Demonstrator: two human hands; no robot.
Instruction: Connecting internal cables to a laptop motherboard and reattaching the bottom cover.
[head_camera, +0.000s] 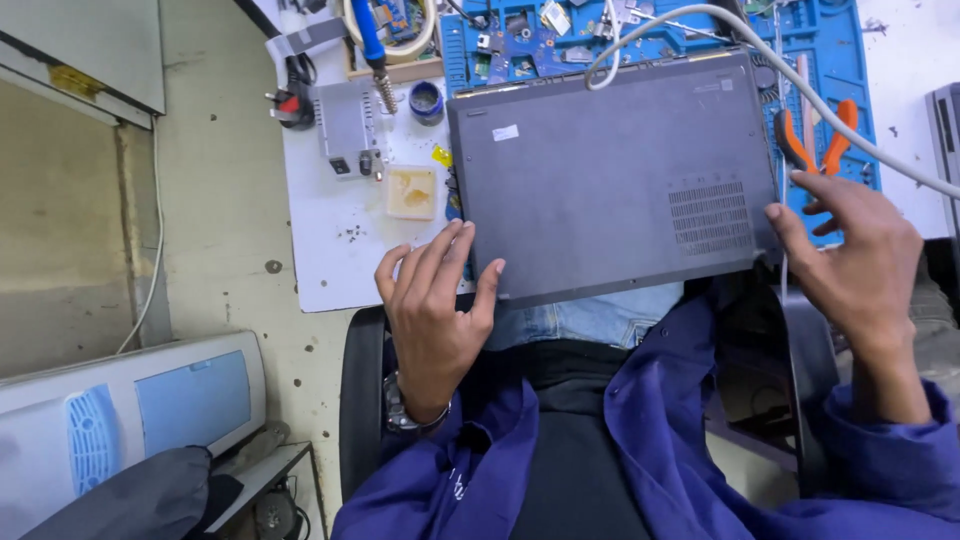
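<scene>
A grey laptop lies closed and upside down, its vented underside up, half on the white table and half over my lap. My left hand rests at the laptop's near left corner, fingers spread and touching its edge. My right hand hovers at the near right corner, fingers apart, thumb against the laptop's side. Neither hand grips anything.
A blue work mat with small parts lies behind the laptop. Orange-handled pliers lie at the right, and a white cable crosses the laptop. A soldering station, a small blue pot and a yellowish tray sit at the left.
</scene>
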